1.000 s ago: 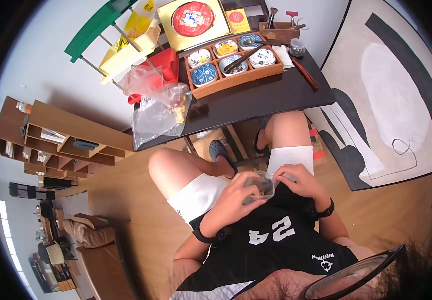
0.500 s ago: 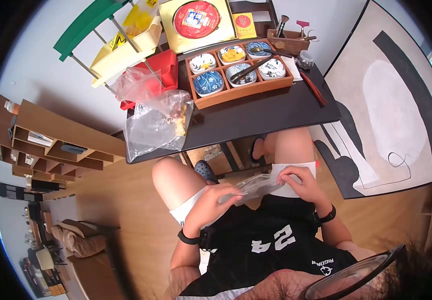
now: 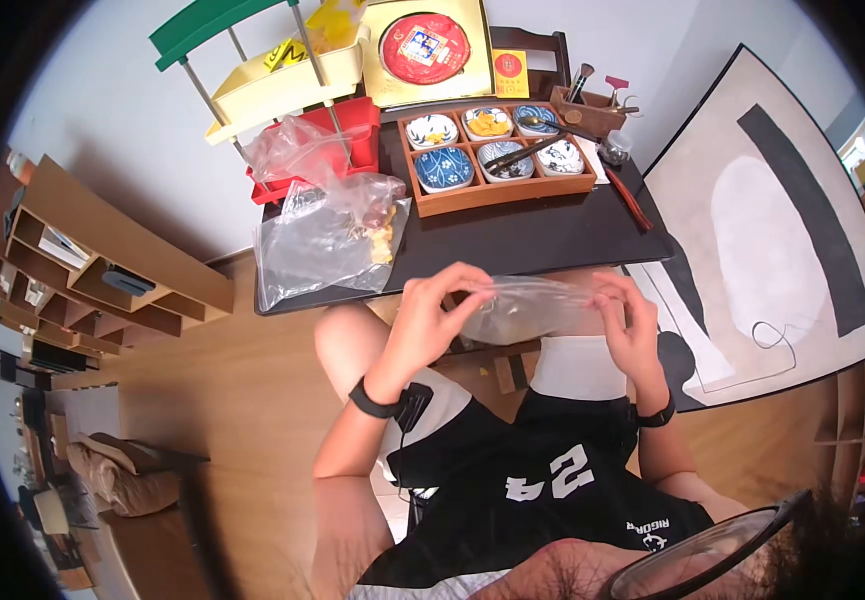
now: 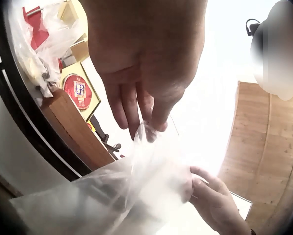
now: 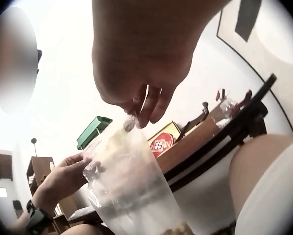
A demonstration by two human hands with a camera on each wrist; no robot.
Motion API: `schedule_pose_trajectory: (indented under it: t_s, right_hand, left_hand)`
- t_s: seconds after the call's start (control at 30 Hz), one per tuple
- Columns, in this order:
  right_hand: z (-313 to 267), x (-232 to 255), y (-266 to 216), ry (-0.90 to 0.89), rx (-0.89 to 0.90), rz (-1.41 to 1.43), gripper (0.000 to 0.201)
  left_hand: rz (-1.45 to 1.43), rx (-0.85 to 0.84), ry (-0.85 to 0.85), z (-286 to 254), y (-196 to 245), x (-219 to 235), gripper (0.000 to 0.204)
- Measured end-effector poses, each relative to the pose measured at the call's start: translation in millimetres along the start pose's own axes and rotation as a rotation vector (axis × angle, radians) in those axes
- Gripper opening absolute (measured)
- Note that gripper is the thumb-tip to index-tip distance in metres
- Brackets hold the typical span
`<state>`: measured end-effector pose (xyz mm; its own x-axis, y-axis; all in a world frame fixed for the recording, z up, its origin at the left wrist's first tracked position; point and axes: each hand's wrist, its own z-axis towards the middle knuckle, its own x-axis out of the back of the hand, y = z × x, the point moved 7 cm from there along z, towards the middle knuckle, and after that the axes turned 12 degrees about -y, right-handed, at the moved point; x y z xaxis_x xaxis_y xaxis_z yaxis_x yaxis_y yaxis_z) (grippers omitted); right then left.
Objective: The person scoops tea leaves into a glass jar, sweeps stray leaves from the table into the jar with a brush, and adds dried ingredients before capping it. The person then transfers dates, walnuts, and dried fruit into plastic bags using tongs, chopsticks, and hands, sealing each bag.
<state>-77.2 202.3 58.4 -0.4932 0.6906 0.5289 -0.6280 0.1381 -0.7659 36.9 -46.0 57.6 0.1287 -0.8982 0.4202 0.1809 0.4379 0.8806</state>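
Note:
A clear plastic bag (image 3: 528, 312) is stretched between both hands above the lap, just short of the table's front edge. My left hand (image 3: 433, 312) pinches one top corner between thumb and fingers. At the opposite corner my right hand (image 3: 633, 320) pinches the rim likewise. In the right wrist view the bag (image 5: 131, 181) hangs down, with some light brown bits (image 5: 178, 229) showing at its bottom. The left wrist view has the bag (image 4: 131, 191) close to the camera and blurred.
On the dark table (image 3: 473, 240) a wooden divided tray (image 3: 503, 198) holds several patterned bowls. Another clear bag with yellowish pieces (image 3: 381, 240) lies at the table's left, by a red bin (image 3: 365, 150). Behind stands a gold box (image 3: 383, 60); a framed picture (image 3: 723, 240) leans at right.
Both hands have risen from the lap toward the table edge with the bag. It was bunched and held low a second ago; now it is spread taut between them.

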Motion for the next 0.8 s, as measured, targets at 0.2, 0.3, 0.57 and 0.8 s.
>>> schedule_pose_trajectory:
  t_s: [0.2, 0.3, 0.57, 0.8]
  right_hand:
    - [25, 22, -13, 0.055, -0.087, 0.013, 0.018]
    - [44, 28, 9, 0.067, -0.1, 0.23, 0.013]
    - [84, 32, 51, 0.138, -0.048, 0.384, 0.016]
    - [106, 3, 63, -0.275, -0.264, 0.366, 0.025]
  left_hand:
    - [-0.485, -0.132, 0.007, 48, -35, -3, 0.009]
    - [-0.688, -0.267, 0.117, 77, -35, -1, 0.016]
    - [-0.41, -0.308, 0.271, 117, -32, 0, 0.013]
    - [-0.484, -0.346, 0.417, 120, -53, 10, 0.012]
